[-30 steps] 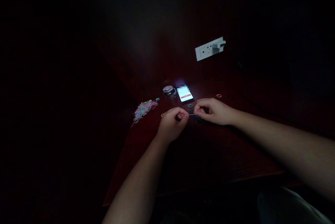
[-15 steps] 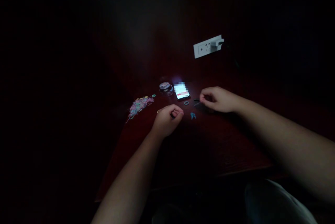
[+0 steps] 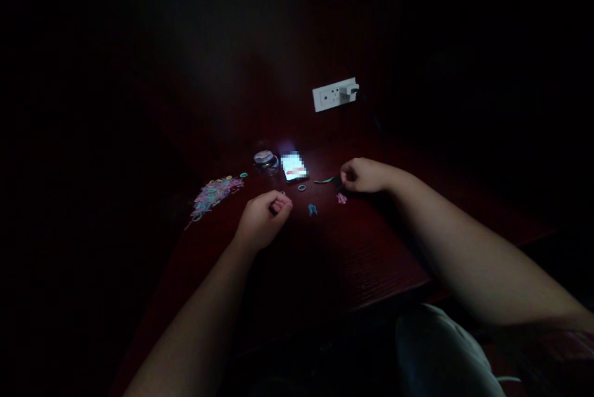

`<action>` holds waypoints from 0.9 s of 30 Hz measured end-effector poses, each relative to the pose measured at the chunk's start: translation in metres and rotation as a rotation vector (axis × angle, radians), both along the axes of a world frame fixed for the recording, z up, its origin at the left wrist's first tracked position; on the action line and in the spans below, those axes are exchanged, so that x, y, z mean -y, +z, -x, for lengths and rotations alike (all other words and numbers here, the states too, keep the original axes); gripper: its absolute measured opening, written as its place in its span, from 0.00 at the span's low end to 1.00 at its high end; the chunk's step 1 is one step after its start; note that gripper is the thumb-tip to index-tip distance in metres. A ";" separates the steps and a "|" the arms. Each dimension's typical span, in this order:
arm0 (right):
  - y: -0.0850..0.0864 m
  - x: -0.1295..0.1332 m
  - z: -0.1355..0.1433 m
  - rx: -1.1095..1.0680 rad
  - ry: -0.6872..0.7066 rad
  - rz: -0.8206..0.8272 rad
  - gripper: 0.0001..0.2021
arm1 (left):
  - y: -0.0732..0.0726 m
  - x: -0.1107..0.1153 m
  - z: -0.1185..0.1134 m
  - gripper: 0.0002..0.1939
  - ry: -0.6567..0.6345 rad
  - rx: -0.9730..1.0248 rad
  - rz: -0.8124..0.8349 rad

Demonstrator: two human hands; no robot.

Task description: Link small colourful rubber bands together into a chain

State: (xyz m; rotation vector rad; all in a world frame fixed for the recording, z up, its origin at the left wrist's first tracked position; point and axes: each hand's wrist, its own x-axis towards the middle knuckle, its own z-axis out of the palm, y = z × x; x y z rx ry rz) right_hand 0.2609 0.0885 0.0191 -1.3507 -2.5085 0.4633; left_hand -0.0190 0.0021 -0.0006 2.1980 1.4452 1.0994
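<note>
At the bottom right of the frame a knee (image 3: pixel 439 347) shows below the edge of the dark red counter (image 3: pixel 297 279). The two hands are well apart. The left hand (image 3: pixel 262 221), at centre, has curled fingers; I cannot tell if they grip anything. Right of it lie blue bands (image 3: pixel 312 209). Pink bands (image 3: pixel 341 198) lie just below the right hand (image 3: pixel 369 175), whose fingertips are bunched, their grip unclear. A band pile (image 3: pixel 214 195) sits left of centre. Beyond are a ring-shaped band (image 3: pixel 302 188), a green strip (image 3: pixel 325 180), a lidded jar (image 3: pixel 264 159), a lit phone (image 3: pixel 294 166) and, upper right of centre, a wall socket (image 3: pixel 328 98).
</note>
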 end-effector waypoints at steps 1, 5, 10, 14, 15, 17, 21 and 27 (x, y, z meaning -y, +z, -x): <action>-0.001 -0.001 -0.001 0.003 0.005 0.009 0.04 | 0.000 0.000 0.000 0.07 0.000 0.001 -0.003; -0.003 -0.001 -0.002 0.056 0.032 0.098 0.04 | 0.000 0.000 0.000 0.07 0.003 -0.007 -0.005; -0.002 0.001 -0.004 0.073 0.082 0.149 0.05 | -0.001 -0.001 0.001 0.07 0.011 -0.019 0.011; 0.002 0.000 -0.005 0.098 -0.053 0.129 0.06 | -0.002 -0.001 0.002 0.07 0.004 -0.008 0.008; 0.002 0.000 -0.005 0.115 -0.118 0.115 0.06 | -0.001 -0.001 0.002 0.07 0.003 -0.005 0.006; 0.002 -0.001 -0.004 0.157 -0.193 0.111 0.06 | -0.001 -0.001 0.002 0.07 0.004 -0.005 0.003; -0.003 -0.001 -0.002 0.197 -0.113 0.116 0.05 | -0.001 -0.001 0.002 0.07 0.011 -0.020 0.002; -0.006 0.000 -0.001 0.108 -0.045 0.146 0.09 | 0.000 0.000 0.001 0.07 0.015 -0.018 0.010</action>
